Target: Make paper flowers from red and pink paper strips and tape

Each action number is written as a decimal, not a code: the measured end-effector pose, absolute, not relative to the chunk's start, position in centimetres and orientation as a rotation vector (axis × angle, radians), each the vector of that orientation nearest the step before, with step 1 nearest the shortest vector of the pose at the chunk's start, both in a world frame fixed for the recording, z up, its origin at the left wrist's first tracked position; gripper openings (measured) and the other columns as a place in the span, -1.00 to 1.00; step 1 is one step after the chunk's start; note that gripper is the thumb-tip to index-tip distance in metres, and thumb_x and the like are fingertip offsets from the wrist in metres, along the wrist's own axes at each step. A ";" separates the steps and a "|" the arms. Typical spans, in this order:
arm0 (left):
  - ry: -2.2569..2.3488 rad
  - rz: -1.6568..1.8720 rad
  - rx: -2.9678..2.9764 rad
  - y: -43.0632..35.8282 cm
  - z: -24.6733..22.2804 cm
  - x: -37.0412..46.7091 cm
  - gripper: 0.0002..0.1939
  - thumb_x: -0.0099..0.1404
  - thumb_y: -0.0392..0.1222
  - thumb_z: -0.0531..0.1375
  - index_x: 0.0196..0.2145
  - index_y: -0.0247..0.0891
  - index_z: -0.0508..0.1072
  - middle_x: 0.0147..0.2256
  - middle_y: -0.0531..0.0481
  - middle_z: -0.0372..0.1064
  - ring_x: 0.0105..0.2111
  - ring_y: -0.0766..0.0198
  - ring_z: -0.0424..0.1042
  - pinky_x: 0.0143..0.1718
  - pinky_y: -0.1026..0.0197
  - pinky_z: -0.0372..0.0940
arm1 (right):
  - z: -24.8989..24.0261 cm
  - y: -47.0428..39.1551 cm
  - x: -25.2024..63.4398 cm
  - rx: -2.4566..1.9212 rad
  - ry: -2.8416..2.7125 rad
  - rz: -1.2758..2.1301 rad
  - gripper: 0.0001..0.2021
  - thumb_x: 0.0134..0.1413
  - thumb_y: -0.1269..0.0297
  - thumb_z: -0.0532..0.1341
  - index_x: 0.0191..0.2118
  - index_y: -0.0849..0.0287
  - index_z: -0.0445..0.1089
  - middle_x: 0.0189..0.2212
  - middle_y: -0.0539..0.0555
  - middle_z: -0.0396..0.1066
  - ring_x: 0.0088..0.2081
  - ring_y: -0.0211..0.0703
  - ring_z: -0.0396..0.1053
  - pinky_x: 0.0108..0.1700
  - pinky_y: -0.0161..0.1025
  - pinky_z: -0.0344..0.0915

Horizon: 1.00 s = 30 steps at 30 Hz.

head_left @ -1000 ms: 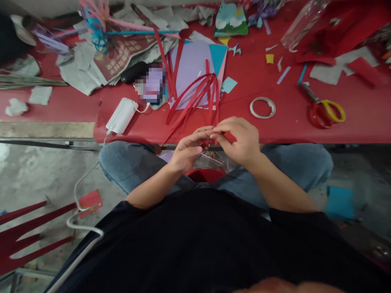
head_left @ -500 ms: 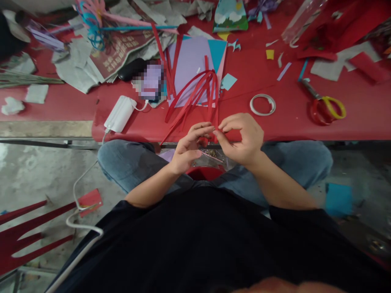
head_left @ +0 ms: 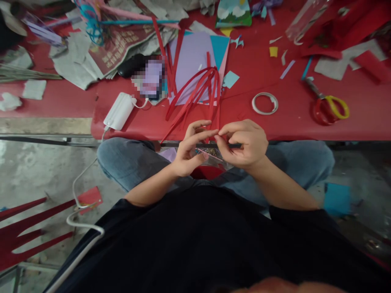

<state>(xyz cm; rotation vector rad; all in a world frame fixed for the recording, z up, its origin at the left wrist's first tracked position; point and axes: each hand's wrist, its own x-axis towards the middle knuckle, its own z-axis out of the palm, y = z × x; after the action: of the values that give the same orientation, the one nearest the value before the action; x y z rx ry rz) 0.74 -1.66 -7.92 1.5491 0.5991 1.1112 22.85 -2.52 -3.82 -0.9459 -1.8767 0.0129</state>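
My left hand (head_left: 193,151) is above my lap at the table edge, its fingers stretched out and apart. Its index fingertip meets the fingertips of my right hand (head_left: 244,144). Thumb and index finger of the right hand are pinched together; whatever lies between them is too small to make out. Just beyond both hands, a bunch of narrow red paper strips (head_left: 195,93) curves over a lilac paper sheet (head_left: 192,51) and reaches the table's near edge. A white tape roll (head_left: 255,106) lies flat to the right of the strips.
Scissors (head_left: 331,108) with red and yellow handles rest on the red table (head_left: 293,126) at right. A white power bank (head_left: 120,111) with cables lies at left, near a black case (head_left: 131,66). Newspaper (head_left: 122,47) and paper scraps cover the back. A red chair (head_left: 27,232) stands lower left.
My left index finger has straightened toward the right fingertips, and its fingers have spread more. The right hand has shifted slightly down and right, still pinched. The view has shifted a little.
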 end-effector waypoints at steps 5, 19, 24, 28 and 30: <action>0.601 1.125 1.543 -1.6 -7.6 0.8 -0.35 0.34 0.22 0.47 0.34 0.14 0.64 0.44 -0.14 0.32 0.36 -0.20 0.37 0.45 -0.27 0.32 | -4.2 -2.4 22.7 -0.939 -1.867 -0.102 -0.64 0.36 0.33 0.39 -0.32 -0.04 0.17 -0.22 -0.05 0.72 -0.46 -0.19 0.54 -0.41 -0.03 0.40; 0.605 1.128 1.514 -1.8 -7.1 0.8 -0.38 0.33 0.20 0.49 0.31 0.17 0.66 0.43 -0.12 0.33 0.35 -0.20 0.39 0.44 -0.28 0.33 | -4.2 -2.3 22.9 -0.777 -1.861 -0.158 -0.60 0.27 0.47 0.44 -0.33 -0.02 0.19 -0.11 -0.07 0.72 -0.40 -0.21 0.53 -0.38 -0.07 0.36; 0.615 1.095 1.534 -1.8 -7.3 0.7 -0.37 0.31 0.24 0.49 0.30 0.16 0.67 0.46 -0.12 0.30 0.33 -0.21 0.42 0.41 -0.29 0.36 | -4.4 -2.0 22.9 -0.721 -1.858 -0.220 -0.60 0.24 0.47 0.44 -0.31 -0.02 0.18 -0.19 -0.08 0.70 -0.45 -0.24 0.48 -0.42 -0.12 0.32; 0.647 1.085 1.478 -1.8 -6.9 0.9 -0.35 0.24 0.28 0.54 0.23 0.14 0.70 0.45 -0.14 0.32 0.34 -0.24 0.42 0.40 -0.31 0.35 | -4.4 -1.9 22.8 -0.760 -1.871 -0.219 -0.60 0.25 0.44 0.42 -0.31 -0.01 0.14 -0.21 -0.08 0.69 -0.44 -0.25 0.47 -0.41 -0.13 0.30; 0.657 1.087 1.448 -1.9 -6.7 1.0 -0.35 0.22 0.27 0.56 0.22 0.12 0.71 0.44 -0.15 0.33 0.37 -0.27 0.40 0.42 -0.33 0.33 | -4.2 -2.0 22.8 -0.770 -1.882 -0.226 -0.60 0.26 0.44 0.42 -0.30 -0.01 0.14 -0.21 -0.06 0.68 -0.44 -0.27 0.45 -0.39 -0.14 0.30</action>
<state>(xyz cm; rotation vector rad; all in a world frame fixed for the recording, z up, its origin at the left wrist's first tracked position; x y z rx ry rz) 0.98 -1.86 -6.73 1.4475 0.6572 1.0869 22.79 -1.99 -4.21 -0.7698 -1.8818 -0.2255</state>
